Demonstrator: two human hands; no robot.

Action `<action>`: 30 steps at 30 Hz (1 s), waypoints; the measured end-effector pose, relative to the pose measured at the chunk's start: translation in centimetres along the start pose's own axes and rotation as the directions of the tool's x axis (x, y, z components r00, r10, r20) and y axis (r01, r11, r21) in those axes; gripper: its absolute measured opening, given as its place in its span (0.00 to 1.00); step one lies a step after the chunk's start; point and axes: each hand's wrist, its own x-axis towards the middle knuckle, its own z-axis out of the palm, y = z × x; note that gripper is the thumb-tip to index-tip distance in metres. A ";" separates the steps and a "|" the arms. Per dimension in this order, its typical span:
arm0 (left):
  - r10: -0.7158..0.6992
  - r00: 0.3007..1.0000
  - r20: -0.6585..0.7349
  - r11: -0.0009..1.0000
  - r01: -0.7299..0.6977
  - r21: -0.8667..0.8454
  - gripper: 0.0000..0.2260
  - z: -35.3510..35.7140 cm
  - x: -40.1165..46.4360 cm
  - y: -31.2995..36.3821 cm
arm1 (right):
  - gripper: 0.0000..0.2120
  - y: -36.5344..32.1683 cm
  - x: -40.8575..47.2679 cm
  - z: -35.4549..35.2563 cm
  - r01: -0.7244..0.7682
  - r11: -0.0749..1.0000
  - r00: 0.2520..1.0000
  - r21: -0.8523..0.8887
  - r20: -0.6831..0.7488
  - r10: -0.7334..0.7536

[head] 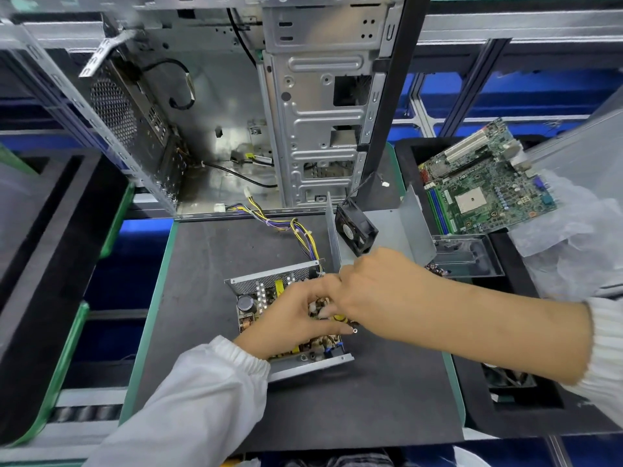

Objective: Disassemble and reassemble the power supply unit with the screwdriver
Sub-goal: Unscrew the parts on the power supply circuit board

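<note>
The power supply unit [269, 284] lies open on the black mat [371, 399], its circuit board bare inside the grey metal base. My left hand [290, 325] lies on the board with fingers stretched right. My right hand [374, 288] hovers over the board's right part, back up, fingers curled down round what seems to be the screwdriver. Only a short dark shaft with a silver tip [354, 330] shows, beside my left fingertips. The unit's grey cover [408, 224] stands behind, a black fan [355, 229] leaning in it. Coloured cables [300, 234] run from the unit toward the case.
An open computer case [303, 129] stands at the back of the mat. To the right a motherboard [485, 187] rests tilted in a black foam tray [414, 153], with a clear plastic tray [472, 254] and a plastic bag [573, 230] nearby. Black foam trays [50, 230] sit left.
</note>
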 end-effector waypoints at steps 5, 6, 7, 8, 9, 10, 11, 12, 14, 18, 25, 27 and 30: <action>0.000 1.000 0.013 0.997 -0.001 0.073 0.22 0.7 0.7 0.4 | 0.08 -0.2 -0.3 0.8 0.007 0.998 0.997 -0.057 0.081 -0.003; -0.025 0.999 0.037 0.993 0.020 0.115 0.23 0.7 1.1 0.4 | 0.06 -0.2 -0.4 0.9 0.013 0.999 0.992 -0.040 0.130 -0.008; -0.058 0.996 0.071 0.986 0.046 0.160 0.24 0.5 1.4 0.4 | 0.07 0.0 -0.7 1.0 -0.005 1.000 0.985 -0.020 0.171 0.008; -0.088 0.991 0.100 0.972 0.063 0.227 0.25 0.0 1.8 0.4 | 0.07 0.6 -1.3 1.1 -0.041 0.999 0.982 0.007 0.186 0.039; -0.104 0.987 0.120 0.945 0.060 0.322 0.23 -0.5 2.3 0.2 | 0.07 1.5 -2.1 1.2 -0.088 0.996 0.980 0.024 0.179 0.082; -0.109 0.986 0.125 0.894 0.042 0.447 0.17 -0.8 2.8 0.0 | 0.08 2.6 -3.1 1.2 -0.140 0.989 0.979 0.042 0.154 0.132; -0.119 0.984 0.129 0.813 0.022 0.582 0.11 -0.8 3.3 -0.1 | 0.10 3.8 -4.3 1.3 -0.190 0.980 0.975 0.067 0.129 0.180; -0.152 0.979 0.136 0.715 0.014 0.699 0.06 -0.2 3.9 -0.1 | 0.14 4.9 -5.4 1.4 -0.226 0.970 0.970 0.086 0.111 0.216; -0.249 0.959 0.138 0.542 0.020 0.840 0.05 1.8 4.7 -0.2 | 0.17 6.4 -7.3 1.7 -0.250 0.963 0.966 0.098 0.089 0.242; -0.306 0.948 0.089 0.290 0.004 0.957 0.08 4.4 5.7 -0.9 | 0.16 6.4 -8.8 2.9 -0.228 0.970 0.973 0.086 0.068 0.222; -0.283 0.937 0.205 0.421 -0.071 0.904 0.06 4.8 5.8 -1.3 | 0.17 5.8 -9.6 4.7 -0.226 0.965 0.974 0.130 0.046 0.222; -0.307 0.925 0.223 0.445 -0.067 0.893 0.06 4.9 5.7 -1.4 | 0.17 5.7 -9.7 4.9 -0.220 0.966 0.975 0.137 0.047 0.216; -0.307 0.927 0.213 0.465 -0.049 0.884 0.05 5.0 5.6 -1.4 | 0.17 5.7 -9.9 5.1 -0.232 0.959 0.972 0.163 0.075 0.222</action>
